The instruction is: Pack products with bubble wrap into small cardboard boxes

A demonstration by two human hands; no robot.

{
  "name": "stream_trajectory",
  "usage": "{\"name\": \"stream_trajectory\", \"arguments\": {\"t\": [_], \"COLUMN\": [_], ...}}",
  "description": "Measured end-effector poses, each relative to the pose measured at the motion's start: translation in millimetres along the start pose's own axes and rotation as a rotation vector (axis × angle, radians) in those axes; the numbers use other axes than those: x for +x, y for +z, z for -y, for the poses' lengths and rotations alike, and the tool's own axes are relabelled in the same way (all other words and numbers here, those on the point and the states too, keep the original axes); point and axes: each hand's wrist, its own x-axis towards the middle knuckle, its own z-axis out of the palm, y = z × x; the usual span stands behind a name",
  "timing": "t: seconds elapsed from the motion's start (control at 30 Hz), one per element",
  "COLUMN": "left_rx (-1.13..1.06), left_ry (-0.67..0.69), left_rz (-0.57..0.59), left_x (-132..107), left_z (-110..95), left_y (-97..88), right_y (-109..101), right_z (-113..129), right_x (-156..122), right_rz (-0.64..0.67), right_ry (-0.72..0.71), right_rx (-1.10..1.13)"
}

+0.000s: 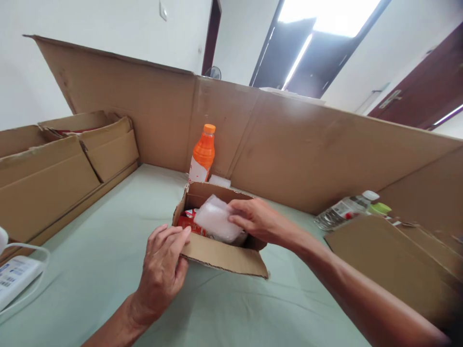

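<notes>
A: How did you hold your left arm?

B: Your left forearm rose from the bottom edge, and your left hand (162, 265) stood at the near left corner of a small, open cardboard box (224, 253), its back turned up. Your fingers lay close together and gently bent, their tips touching the cardboard at that corner, with your thumb lower down, beside the outfolded flap. Whether they clamped the board could not be told.

A: And your right?

B: Your right forearm slanted in from the lower right corner, and your right hand (258, 219) reached over the box's right side. Your thumb and forefinger were pinched together on the right edge of a piece of white wrap (213, 219).

A: Where was that wrap?

B: In the mouth of the box, tilted, beside a red packet (188, 220) that showed inside on the left. Behind the box stood an orange bottle (203, 153); well to the right, a clear bottle (340, 211) leaned over. You worked on a pale green sheet (108, 270).
</notes>
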Motion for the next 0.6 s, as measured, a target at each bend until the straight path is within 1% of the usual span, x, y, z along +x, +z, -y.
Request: {"name": "stream_trajectory", "arguments": {"t": [0.1,0.17,0.23,0.33,0.5,0.57,0.6], "left_rx": [-0.02,-0.027,-0.032,-0.036,-0.037,-0.018,-0.003], "left_ry": [0.004,0.002,0.001,0.002,0.004,0.009,0.002], "left_rz": [-0.003,-0.009,-0.019,-0.03,-0.034,-0.042,-0.06], "left_x": [0.2,0.6,1.3,2.8,9.6,13.2,14.2], "left_z": [0.5,1.0,1.6,2.2,2.1,1.0,0.3], "left_y": [0.4,0.6,0.8,0.9,0.7,-0.4,-1.5], "right_y": [13.3,17.9,19.7,23.6,37.9,35.8,31.7], "right_z": [9.9,17.0,22.8,28.0,29.1,26.1,23.5], "right_x": [15.0,20.5,24.0,27.9,40.1,40.8,37.0], "right_rz": [0.177,0.262,0.262,0.209,0.283,0.28,0.255], "right_ry": [-0.06,-0.075,-0.096,-0.144,-0.143,-0.147,-0.154], "right_rx": [-0.205,-0.346,-0.445,-0.493,-0.435,-0.414,-0.395]}}
